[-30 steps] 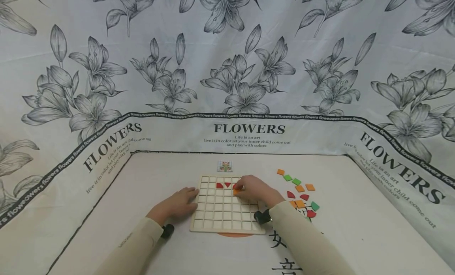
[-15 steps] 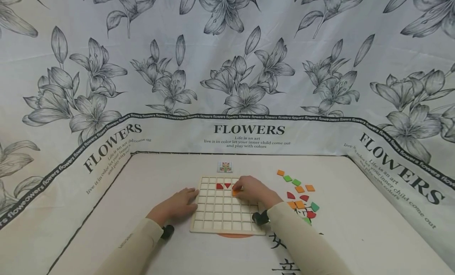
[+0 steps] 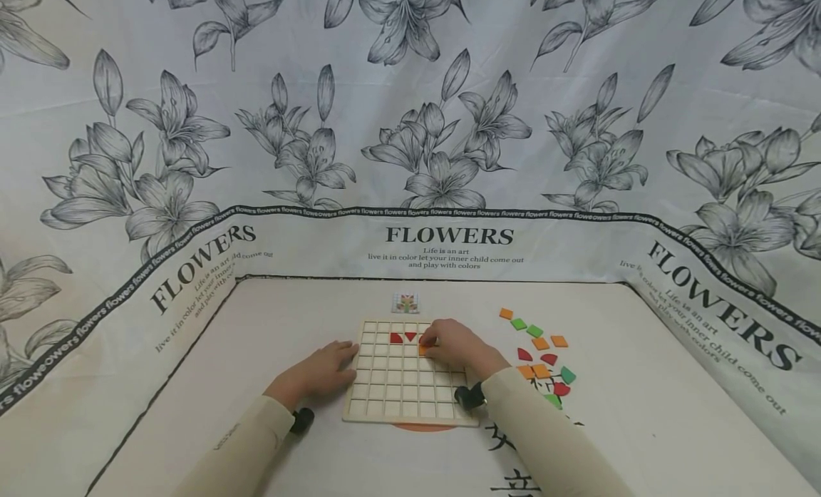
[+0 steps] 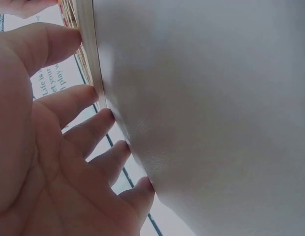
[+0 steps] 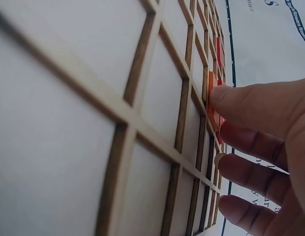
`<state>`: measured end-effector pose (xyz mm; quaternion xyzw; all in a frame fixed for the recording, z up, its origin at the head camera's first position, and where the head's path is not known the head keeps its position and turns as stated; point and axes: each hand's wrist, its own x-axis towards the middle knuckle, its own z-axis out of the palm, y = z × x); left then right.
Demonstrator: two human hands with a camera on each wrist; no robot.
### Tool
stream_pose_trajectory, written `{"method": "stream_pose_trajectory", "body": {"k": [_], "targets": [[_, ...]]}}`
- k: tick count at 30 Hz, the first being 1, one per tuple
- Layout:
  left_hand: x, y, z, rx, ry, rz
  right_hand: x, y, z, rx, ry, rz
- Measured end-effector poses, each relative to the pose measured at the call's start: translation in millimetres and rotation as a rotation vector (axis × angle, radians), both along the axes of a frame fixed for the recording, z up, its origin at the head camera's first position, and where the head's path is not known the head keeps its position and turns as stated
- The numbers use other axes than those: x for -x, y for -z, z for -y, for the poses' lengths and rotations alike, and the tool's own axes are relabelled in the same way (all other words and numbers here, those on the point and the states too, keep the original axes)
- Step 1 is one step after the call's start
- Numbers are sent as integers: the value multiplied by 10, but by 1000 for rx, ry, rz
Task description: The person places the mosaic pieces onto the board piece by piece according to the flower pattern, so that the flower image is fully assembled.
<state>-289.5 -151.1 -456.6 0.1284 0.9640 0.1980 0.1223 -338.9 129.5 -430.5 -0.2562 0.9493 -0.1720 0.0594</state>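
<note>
A wooden grid board (image 3: 388, 391) lies on the table, with red pieces (image 3: 396, 338) in its second row from the far edge. My right hand (image 3: 457, 344) is over the board's far right part, thumb and index finger at an orange square tile (image 3: 423, 350) just below that row. In the right wrist view the thumb (image 5: 256, 101) is against the orange tile (image 5: 211, 98), which looks pinched. A red piece beside it is partly hidden by the fingers. My left hand (image 3: 318, 371) touches the board's left edge with spread fingertips, seen also in the left wrist view.
A small picture card (image 3: 405, 302) lies beyond the board. Loose orange, green and red pieces (image 3: 541, 344) are scattered to the right, some near the right sleeve. An orange round shape (image 3: 423, 427) shows under the board's near edge. A flower-printed cloth (image 3: 449, 147) stands behind.
My right hand and the orange tile have shifted very slightly left on the board. The left hand stays at the board's edge.
</note>
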Motion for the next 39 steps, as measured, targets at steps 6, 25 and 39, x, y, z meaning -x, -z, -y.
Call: {"method": "stream_pose_trajectory", "body": {"k": [6,25,39], "targets": [[-5,15,-2,-13,0,-1,8,31,-69,3,-1,-11],[20,6,10,4,12,4,92,-47,-819,-29,190,-9],[21,15,11,15,14,0,37,-131,-1367,-23,347,115]]}}
